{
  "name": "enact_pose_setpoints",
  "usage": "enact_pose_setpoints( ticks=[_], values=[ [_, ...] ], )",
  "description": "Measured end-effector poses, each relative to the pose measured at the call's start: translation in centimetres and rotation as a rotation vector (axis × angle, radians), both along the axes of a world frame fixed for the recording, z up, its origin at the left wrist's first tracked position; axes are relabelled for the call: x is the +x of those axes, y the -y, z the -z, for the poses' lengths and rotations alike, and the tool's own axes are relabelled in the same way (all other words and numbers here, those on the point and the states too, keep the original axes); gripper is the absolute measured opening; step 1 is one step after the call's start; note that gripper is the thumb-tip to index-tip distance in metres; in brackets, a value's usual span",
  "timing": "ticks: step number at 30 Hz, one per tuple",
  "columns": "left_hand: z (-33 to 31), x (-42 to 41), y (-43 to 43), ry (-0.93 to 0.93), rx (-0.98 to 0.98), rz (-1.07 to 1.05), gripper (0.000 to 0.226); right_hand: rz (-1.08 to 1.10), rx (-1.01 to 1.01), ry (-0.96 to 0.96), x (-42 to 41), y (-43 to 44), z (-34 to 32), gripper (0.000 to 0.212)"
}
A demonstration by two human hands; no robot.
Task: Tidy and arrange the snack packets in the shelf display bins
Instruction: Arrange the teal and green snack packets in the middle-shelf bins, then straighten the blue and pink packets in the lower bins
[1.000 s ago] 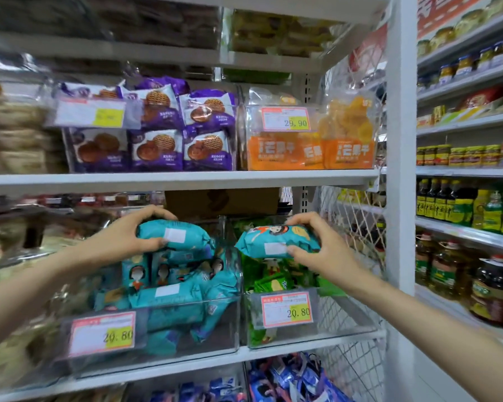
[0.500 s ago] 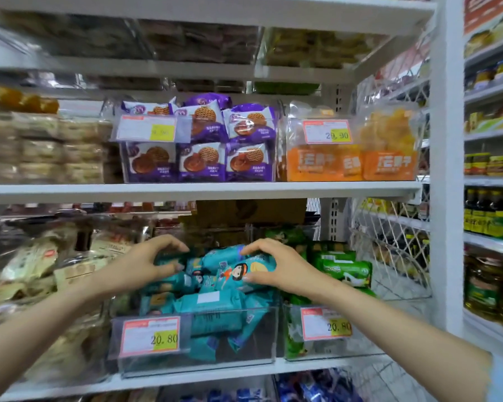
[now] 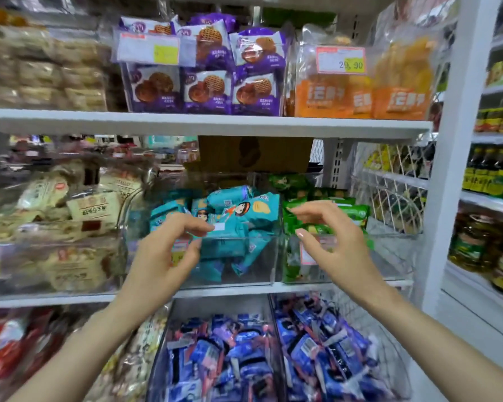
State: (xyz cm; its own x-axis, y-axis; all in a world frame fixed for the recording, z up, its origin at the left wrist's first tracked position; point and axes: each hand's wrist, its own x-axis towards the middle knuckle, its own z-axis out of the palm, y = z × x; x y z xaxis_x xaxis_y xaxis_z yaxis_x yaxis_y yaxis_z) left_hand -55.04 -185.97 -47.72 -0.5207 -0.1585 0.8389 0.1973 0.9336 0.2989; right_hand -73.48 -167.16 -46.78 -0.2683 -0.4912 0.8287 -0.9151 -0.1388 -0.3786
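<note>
Several teal snack packets (image 3: 238, 216) lie piled in a clear bin (image 3: 244, 274) on the middle shelf. To its right, a second clear bin (image 3: 389, 256) holds green packets (image 3: 349, 210). My left hand (image 3: 163, 253) hovers in front of the teal bin with loosely curled fingers, its fingertips close to a teal packet, and it holds nothing. In front of the green bin, my right hand (image 3: 337, 245) is also loosely curled and holds nothing. The hands hide part of both bins' price labels.
Purple biscuit packs (image 3: 204, 88) and orange bags (image 3: 357, 94) fill the shelf above. Beige packets (image 3: 79, 204) sit in the bin to the left. Blue packets (image 3: 244, 358) fill bins on the shelf below. A white upright (image 3: 453, 169) and bottles (image 3: 494, 175) stand at right.
Both hands have let go of the teal packets, which now lie in the teal bin, and drawn back toward me. The view has shifted down and closer.
</note>
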Motion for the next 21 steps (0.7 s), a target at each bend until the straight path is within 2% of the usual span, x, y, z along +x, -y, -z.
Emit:
enact_pose_setpoints(
  ticks=[4, 11, 12, 14, 17, 19, 21],
  values=[
    [4.5, 1.0, -1.5, -0.048, 0.091, 0.008, 0.02, -0.028, -0.071, 0.109, 1.9, -2.1, 4.7, 0.022],
    [13.1, 1.0, -1.9, 0.075, 0.349, 0.003, 0.017, -0.059, 0.096, 0.298, 2.7, -2.4, 14.6, 0.021],
    [14.6, 0.9, -1.6, 0.105, 0.368, -0.021, 0.014, -0.049, 0.137, 0.318, 2.5, -2.3, 16.0, 0.02],
    [18.0, 1.0, -1.0, 0.171, 0.382, -0.112, 0.023, -0.007, 0.196, 0.347, 2.0, -2.2, 19.0, 0.022],
    [22.3, 1.8, -0.4, 0.227, 0.442, -0.196, 0.018, 0.095, 0.23, 0.367, 1.4, -2.3, 23.4, 0.031],
    [23.7, 2.2, -0.2, 0.233, 0.452, -0.234, 0.018, 0.168, 0.244, 0.355, 1.2, -2.2, 25.2, 0.04],
    [23.9, 2.1, 0.1, 0.214, 0.449, -0.246, 0.027, 0.163, 0.23, 0.367, 1.2, -1.7, 25.5, 0.038]
  ],
)
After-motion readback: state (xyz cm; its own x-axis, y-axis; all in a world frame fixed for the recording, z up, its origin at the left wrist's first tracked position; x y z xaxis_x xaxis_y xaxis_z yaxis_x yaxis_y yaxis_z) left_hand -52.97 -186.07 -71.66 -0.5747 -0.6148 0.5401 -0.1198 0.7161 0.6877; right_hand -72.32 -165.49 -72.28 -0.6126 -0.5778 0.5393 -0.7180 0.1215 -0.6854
